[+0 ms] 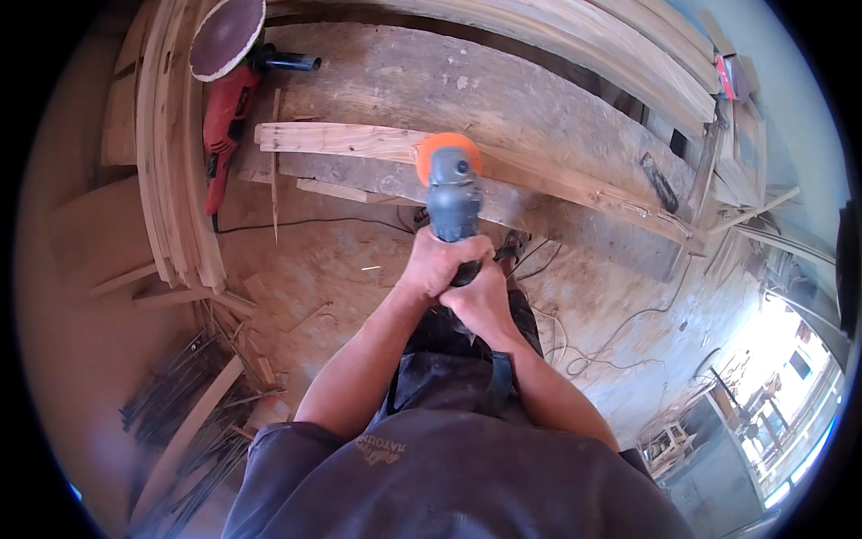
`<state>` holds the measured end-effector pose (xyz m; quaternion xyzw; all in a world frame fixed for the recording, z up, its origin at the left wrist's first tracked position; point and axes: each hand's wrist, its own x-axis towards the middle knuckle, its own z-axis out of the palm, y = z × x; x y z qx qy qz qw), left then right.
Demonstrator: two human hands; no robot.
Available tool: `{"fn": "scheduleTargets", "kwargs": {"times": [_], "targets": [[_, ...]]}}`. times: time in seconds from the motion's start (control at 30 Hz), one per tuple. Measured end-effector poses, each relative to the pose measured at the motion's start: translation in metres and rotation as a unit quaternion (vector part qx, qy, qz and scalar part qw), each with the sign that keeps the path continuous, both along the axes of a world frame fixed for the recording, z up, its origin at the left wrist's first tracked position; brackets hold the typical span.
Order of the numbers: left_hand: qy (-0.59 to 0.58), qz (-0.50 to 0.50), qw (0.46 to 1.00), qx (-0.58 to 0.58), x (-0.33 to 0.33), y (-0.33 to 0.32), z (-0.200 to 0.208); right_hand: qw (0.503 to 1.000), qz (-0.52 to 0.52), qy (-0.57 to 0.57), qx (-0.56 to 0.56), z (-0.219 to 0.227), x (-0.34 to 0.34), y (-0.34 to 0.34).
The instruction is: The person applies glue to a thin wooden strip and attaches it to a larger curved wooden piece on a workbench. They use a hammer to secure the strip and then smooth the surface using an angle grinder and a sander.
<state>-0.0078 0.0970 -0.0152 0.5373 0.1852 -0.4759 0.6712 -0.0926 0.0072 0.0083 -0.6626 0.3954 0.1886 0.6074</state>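
At frame centre, the left hand (437, 262) and right hand (482, 301) are both clenching tightly around the grey sander (452, 199), whose orange disc (446, 151) is pressing on the pale plank (359, 141). A red power tool (224, 108) is lying upper left.

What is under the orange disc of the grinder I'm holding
The orange disc rests on a pale wooden plank lying across a broad rough board. The contact spot itself is covered by the disc. Both hands, left hand and right hand, grip the grey grinder.
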Motion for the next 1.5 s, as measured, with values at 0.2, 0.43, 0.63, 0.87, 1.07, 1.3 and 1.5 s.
{"fn": "scheduleTargets", "kwargs": {"times": [0.2,0.43,0.63,0.87,1.07,1.3,1.5], "targets": [[-0.004,0.017,1.0,0.011,0.003,0.011,0.004,0.996,0.072,0.02,-0.05,-0.015,0.004,0.009],[-0.046,-0.039,0.998,0.035,-0.001,0.006,-0.01,1.0,-0.024,-0.011,0.017,-0.002,0.004,0.005],[0.003,0.043,0.999,-0.003,0.013,0.033,-0.009,0.994,0.101,0.024,0.025,-0.02,0.022,0.021],[-0.028,-0.053,0.997,0.039,-0.015,-0.003,-0.002,0.997,-0.047,-0.033,0.045,-0.005,-0.018,0.002],[0.025,0.079,0.996,-0.017,0.012,0.037,0.001,0.995,0.101,-0.008,0.001,-0.011,0.023,0.026],[-0.012,-0.027,1.0,-0.003,-0.029,-0.013,-0.01,0.999,0.016,-0.007,-0.049,-0.013,-0.035,-0.011],[-0.032,-0.089,0.995,-0.006,-0.046,-0.049,-0.01,0.991,-0.103,-0.081,-0.029,-0.007,-0.063,-0.026]]}}
